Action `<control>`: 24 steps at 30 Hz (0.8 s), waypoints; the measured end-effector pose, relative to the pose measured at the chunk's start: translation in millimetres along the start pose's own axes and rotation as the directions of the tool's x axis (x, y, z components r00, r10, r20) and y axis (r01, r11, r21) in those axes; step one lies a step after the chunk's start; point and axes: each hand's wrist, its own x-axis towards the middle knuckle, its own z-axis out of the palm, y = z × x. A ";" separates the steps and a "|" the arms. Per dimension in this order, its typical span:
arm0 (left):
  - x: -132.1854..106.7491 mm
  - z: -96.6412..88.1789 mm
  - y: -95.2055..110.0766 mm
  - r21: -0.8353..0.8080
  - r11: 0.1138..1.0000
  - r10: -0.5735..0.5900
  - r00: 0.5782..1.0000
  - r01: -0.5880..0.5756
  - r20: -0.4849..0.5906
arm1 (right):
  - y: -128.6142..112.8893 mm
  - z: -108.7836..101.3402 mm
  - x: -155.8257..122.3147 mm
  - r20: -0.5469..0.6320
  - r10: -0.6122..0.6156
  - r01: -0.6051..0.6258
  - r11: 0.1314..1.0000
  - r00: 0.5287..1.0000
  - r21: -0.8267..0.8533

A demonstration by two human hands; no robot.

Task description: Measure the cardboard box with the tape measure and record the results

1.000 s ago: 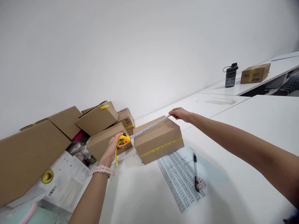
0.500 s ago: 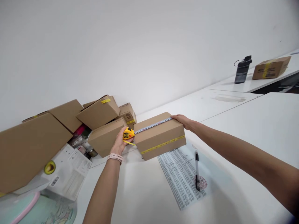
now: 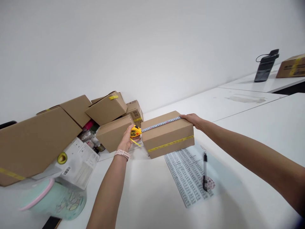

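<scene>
A yellow and black tape measure (image 3: 136,131) is in my left hand (image 3: 126,139), its case against the left edge of a closed cardboard box (image 3: 171,135). The blade runs across the box's top face to the right edge. There my right hand (image 3: 192,119) pinches the blade's end against the box corner; the fingertips are partly hidden behind the edge. Yellow tape runs along the box's front side. Under its near edge lies a printed sheet (image 3: 186,178) with a pen (image 3: 205,171) on it.
Several cardboard boxes (image 3: 107,108) are piled on the left against the wall. Nearer stand a white carton (image 3: 78,165) with an avocado picture and a mint-green container (image 3: 59,200) with a pink rim. A dark water bottle (image 3: 265,66) and another taped box (image 3: 292,66) stand far right.
The view has swung, so everything sits slightly more to the right and higher. Both hands keep their hold, with the blade still stretched over the box top.
</scene>
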 end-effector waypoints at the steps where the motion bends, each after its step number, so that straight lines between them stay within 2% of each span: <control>1: -2.5 0.2 2.8 0.024 1.000 0.018 1.000 -0.018 -0.001 | 0.1 -0.7 0.3 -0.037 -0.017 0.016 1.000 0.999 -0.023; 3: -12.3 -0.4 12.9 0.074 0.995 0.068 0.997 -0.070 0.021 | -1.5 -3.6 1.2 -0.096 -0.056 0.049 0.996 0.994 -0.073; 5: -31.2 -3.2 26.6 0.114 0.987 0.106 0.990 -0.117 0.090 | -7.8 -8.8 1.8 -0.119 -0.102 0.089 0.990 0.988 -0.107; 7: -61.4 -7.7 36.9 0.154 0.979 0.100 0.973 -0.134 0.208 | -20.1 -15.5 1.4 -0.104 -0.162 0.151 0.982 0.981 -0.111; 9: -101.0 -10.7 35.7 0.203 0.973 0.034 0.933 -0.113 0.357 | -37.0 -20.6 -0.8 -0.056 -0.232 0.226 0.969 0.971 -0.105; 10: -122.5 -10.4 29.4 0.253 0.964 -0.066 0.857 -0.076 0.510 | -46.1 -21.4 -2.6 -0.018 -0.266 0.262 0.959 0.964 -0.105; 11: -143.7 -8.2 19.6 0.268 0.963 -0.158 0.775 -0.015 0.611 | -55.0 -20.5 -4.8 0.026 -0.295 0.296 0.949 0.955 -0.110; 12: -163.3 -3.9 7.2 0.254 0.966 -0.210 0.718 0.048 0.664 | -63.0 -17.7 -7.2 0.073 -0.320 0.327 0.938 0.945 -0.118; 13: -180.4 2.3 -6.6 0.227 0.967 -0.245 0.683 0.118 0.689 | -69.8 -13.0 -9.5 0.119 -0.340 0.354 0.926 0.933 -0.129; 15: -204.0 19.5 -32.4 0.093 0.972 -0.222 0.714 0.215 0.664 | -78.5 0.9 -13.3 0.185 -0.373 0.403 0.902 0.909 -0.159; 18: -211.3 50.0 -50.2 -0.066 0.943 -0.218 0.753 0.327 0.620 | -79.7 24.9 -13.3 0.204 -0.414 0.454 0.862 0.887 -0.226; 20: -203.2 68.0 -46.3 -0.118 0.922 -0.230 0.767 0.368 0.599 | -75.0 36.9 -9.1 0.190 -0.433 0.472 0.834 0.881 -0.287; 24: -180.6 90.8 -29.1 -0.168 0.913 -0.249 0.834 0.371 0.493 | -62.9 46.5 2.3 0.175 -0.447 0.477 0.777 0.877 -0.411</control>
